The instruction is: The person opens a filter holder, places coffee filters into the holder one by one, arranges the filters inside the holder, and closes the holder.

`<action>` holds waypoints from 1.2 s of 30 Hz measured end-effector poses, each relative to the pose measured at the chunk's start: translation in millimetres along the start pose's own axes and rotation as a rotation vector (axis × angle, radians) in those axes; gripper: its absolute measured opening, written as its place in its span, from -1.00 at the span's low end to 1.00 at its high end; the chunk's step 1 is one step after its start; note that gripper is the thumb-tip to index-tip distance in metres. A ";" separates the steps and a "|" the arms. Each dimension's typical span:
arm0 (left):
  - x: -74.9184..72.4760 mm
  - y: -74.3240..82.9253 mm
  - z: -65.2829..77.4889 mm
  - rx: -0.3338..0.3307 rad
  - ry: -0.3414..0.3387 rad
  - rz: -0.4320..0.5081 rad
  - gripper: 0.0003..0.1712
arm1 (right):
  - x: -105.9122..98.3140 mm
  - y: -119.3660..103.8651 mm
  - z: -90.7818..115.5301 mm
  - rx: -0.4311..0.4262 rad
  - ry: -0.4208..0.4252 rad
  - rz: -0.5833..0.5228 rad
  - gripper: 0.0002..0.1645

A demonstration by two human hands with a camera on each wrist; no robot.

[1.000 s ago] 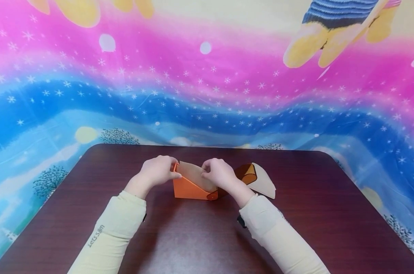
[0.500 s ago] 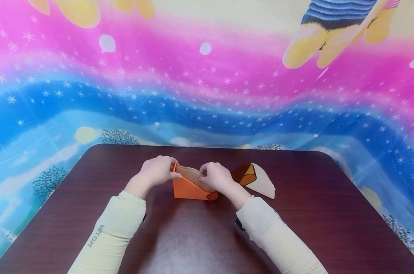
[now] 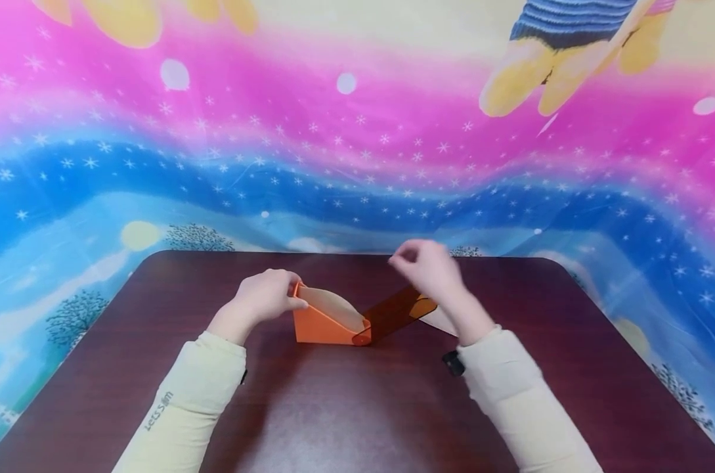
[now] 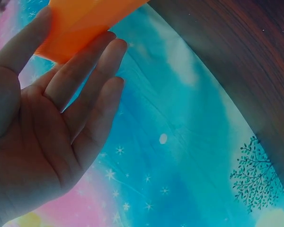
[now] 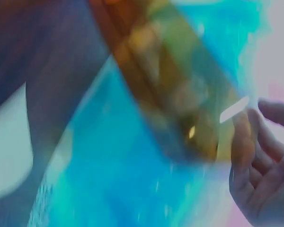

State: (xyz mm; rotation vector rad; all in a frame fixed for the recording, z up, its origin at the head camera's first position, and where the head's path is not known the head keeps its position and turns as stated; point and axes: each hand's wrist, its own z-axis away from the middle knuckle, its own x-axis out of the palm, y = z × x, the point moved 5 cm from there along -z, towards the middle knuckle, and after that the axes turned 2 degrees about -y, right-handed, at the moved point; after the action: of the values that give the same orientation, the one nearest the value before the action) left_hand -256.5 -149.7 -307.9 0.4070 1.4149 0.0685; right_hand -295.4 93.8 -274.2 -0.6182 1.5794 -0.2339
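Wedge-shaped orange box, flat translucent amber flap. Left hand pinches box's left end; right hand loosely curled, right of box.

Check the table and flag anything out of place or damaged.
Tan paper lies on the table by the lid, though similar paper sits in the box; it may have been left out. I see no spill or damage.

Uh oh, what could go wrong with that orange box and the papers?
The tan paper inside sticks up past the sloping edge of the orange box, so the amber lid might crease it when closing. The left hand grips the tall end, so the lid could also nip its fingers. The right arm partly hides the loose paper and might brush it.
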 end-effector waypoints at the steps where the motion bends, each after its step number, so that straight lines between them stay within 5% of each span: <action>1: -0.2 -0.3 -0.1 0.000 0.001 0.001 -0.63 | -10.7 8.8 -1.2 0.023 0.044 0.003 -0.71; 3: -0.3 -1.1 -0.5 0.003 0.002 -0.002 -0.62 | -25.5 29.9 -4.1 0.070 0.124 0.020 -0.67; 6: -0.3 -1.9 -0.3 0.002 0.000 -0.004 -0.62 | -26.8 65.3 -9.6 0.159 0.125 0.087 -0.65; 11: -0.2 -2.4 -0.2 0.001 0.003 -0.008 -0.62 | 12.4 118.2 -11.3 0.322 -0.174 0.252 -0.59; 15: -0.7 -1.1 -0.4 0.003 -0.001 -0.001 -0.61 | 41.0 143.5 -5.7 0.373 -0.370 0.309 -0.50; 22: -2.7 0.4 -0.8 0.001 0.010 0.006 -0.62 | 45.0 154.6 -3.8 0.365 -0.341 0.260 -0.36; 30: 0.9 -4.6 -4.2 0.017 0.010 0.053 -0.63 | 45.7 157.1 -5.4 0.434 -0.395 0.359 -0.77; 34: 3.5 -8.6 -5.1 0.038 0.008 0.133 -0.64 | 38.7 154.9 -5.0 0.393 -0.318 0.292 -0.96; 36: 4.8 -10.5 -5.3 0.049 0.008 0.177 -0.65 | 33.4 152.3 -4.9 0.351 -0.270 0.252 -0.88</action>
State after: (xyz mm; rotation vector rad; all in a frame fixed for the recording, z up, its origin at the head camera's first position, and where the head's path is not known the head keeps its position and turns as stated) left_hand -262.8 -156.9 -316.2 0.5731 1.3880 0.1800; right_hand -337.2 202.0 -378.6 -0.1660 1.2992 -0.2211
